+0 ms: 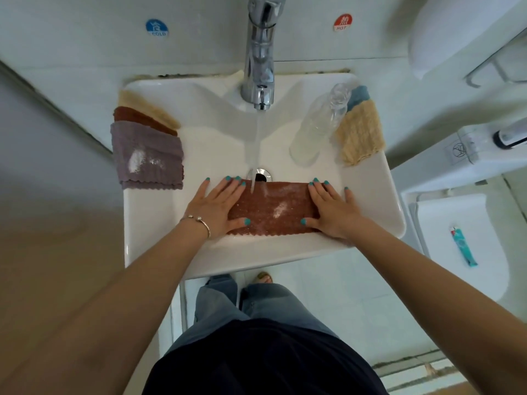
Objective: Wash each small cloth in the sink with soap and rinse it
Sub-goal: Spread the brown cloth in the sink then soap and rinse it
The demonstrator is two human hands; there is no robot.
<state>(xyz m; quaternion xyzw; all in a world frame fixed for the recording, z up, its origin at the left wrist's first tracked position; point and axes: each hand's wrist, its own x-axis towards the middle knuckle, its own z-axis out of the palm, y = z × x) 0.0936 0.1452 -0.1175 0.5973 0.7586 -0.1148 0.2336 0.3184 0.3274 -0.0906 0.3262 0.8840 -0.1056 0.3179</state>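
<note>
Brown cloth point(271, 208) flat in sink point(370, 178) under tap stream, soap-dusted. Left hand point(218, 205), right hand point(332, 208) press ends, fingers straight. Likely wet, limp, heavy; grab by edges.

A blue round sticker point(156, 27) on the wall at upper left reads "COLD"; a red round sticker point(342, 22), upper right of the tap, reads "HOT".
</note>
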